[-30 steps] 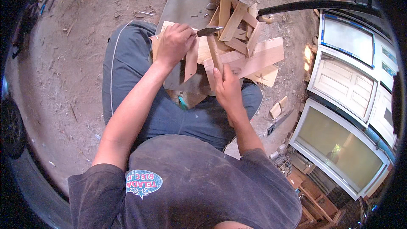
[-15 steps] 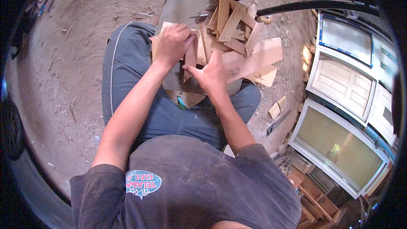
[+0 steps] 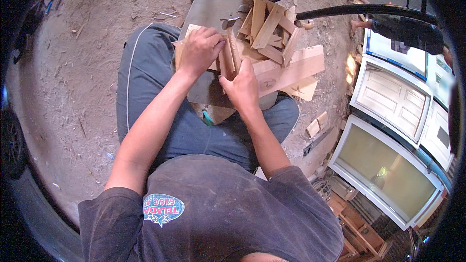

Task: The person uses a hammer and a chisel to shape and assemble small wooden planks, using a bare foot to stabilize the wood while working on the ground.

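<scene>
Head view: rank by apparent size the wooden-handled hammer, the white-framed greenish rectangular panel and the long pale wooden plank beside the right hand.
1. White-framed greenish panel
2. Pale wooden plank
3. Wooden-handled hammer

Left fingers [image 3: 211,35] — tips seemingly hidden, bystander [image 3: 407,35] cropped

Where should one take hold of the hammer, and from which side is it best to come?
The hammer is probably best gripped by the near part of its wooden handle, coming from the person's side: the slim handle points back toward the person, with the head at the far end. The right hand is at that near part.
</scene>
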A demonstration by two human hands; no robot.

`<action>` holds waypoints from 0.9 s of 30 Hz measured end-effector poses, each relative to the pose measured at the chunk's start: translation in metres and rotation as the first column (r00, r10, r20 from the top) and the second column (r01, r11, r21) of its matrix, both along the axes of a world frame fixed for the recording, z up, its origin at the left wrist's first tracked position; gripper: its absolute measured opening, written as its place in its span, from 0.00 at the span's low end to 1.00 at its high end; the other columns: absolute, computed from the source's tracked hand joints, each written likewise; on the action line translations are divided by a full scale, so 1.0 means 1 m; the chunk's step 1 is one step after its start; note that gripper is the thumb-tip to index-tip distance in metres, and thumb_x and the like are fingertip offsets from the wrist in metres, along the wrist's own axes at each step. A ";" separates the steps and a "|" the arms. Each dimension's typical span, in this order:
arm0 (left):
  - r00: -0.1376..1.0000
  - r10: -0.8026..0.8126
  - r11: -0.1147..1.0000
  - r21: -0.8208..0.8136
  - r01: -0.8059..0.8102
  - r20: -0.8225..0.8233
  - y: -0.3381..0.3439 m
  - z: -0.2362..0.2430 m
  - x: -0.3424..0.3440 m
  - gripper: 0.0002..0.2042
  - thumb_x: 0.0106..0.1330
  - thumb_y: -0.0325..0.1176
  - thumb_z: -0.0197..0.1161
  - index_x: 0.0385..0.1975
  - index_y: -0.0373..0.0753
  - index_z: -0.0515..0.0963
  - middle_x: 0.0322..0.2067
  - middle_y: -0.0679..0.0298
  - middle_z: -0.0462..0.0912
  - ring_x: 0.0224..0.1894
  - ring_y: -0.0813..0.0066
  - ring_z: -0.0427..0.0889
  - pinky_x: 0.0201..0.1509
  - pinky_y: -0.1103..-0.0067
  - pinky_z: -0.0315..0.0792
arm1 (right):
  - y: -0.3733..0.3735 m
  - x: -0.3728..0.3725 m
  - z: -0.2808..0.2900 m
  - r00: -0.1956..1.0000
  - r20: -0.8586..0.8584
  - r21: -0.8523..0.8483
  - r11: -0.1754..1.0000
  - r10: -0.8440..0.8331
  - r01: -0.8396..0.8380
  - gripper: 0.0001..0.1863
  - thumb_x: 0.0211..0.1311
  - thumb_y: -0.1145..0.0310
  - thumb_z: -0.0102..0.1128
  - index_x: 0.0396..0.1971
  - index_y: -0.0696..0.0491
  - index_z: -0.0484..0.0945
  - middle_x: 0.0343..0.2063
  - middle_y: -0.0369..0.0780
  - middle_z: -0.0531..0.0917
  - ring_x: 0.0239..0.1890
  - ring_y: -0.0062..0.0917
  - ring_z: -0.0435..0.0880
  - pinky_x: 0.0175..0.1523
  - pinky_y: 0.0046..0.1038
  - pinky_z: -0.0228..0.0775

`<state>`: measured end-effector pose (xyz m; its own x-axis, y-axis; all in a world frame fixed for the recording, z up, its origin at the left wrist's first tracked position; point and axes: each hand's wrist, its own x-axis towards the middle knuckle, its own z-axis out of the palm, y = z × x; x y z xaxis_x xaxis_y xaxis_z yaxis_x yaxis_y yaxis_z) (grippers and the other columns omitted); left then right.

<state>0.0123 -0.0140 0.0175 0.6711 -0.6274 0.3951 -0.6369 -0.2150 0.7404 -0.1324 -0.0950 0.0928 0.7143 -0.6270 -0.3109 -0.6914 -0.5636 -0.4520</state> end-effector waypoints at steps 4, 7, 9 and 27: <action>1.000 0.001 1.000 -0.004 -0.001 0.015 0.000 0.000 0.000 0.04 0.59 0.31 0.71 0.30 0.39 0.84 0.35 0.64 0.84 0.43 0.61 0.83 0.49 0.66 0.74 | -0.006 -0.004 -0.001 0.990 0.130 0.043 0.998 -0.057 0.052 0.21 0.67 0.58 0.69 0.44 0.61 0.73 0.39 0.58 0.83 0.45 0.56 0.83 0.51 0.47 0.75; 1.000 -0.010 1.000 0.013 0.010 0.012 0.000 -0.003 0.001 0.04 0.59 0.30 0.72 0.30 0.39 0.84 0.35 0.64 0.84 0.43 0.61 0.83 0.49 0.66 0.74 | -0.022 -0.016 0.016 0.991 0.132 0.098 0.995 -0.015 0.002 0.18 0.79 0.57 0.54 0.42 0.60 0.73 0.34 0.58 0.82 0.41 0.57 0.82 0.47 0.49 0.72; 1.000 0.005 1.000 0.012 -0.005 0.012 0.000 -0.003 0.000 0.04 0.58 0.30 0.72 0.30 0.39 0.83 0.35 0.64 0.84 0.43 0.61 0.83 0.49 0.66 0.74 | -0.031 -0.022 0.044 0.999 0.041 0.178 0.983 0.026 -0.033 0.19 0.78 0.56 0.53 0.45 0.60 0.71 0.35 0.62 0.83 0.43 0.63 0.82 0.48 0.56 0.70; 1.000 0.001 1.000 0.023 -0.001 0.021 0.000 0.001 0.000 0.04 0.57 0.30 0.73 0.29 0.39 0.84 0.33 0.65 0.83 0.42 0.64 0.83 0.47 0.68 0.73 | -0.039 -0.044 0.035 0.977 0.047 -0.046 0.978 0.208 -0.206 0.14 0.79 0.59 0.52 0.42 0.56 0.70 0.28 0.59 0.82 0.35 0.63 0.83 0.38 0.60 0.73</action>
<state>0.0126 -0.0144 0.0181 0.6635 -0.6358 0.3943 -0.6519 -0.2327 0.7217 -0.1767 -0.1342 0.1275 0.8442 -0.4755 -0.2476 -0.5344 -0.7104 -0.4579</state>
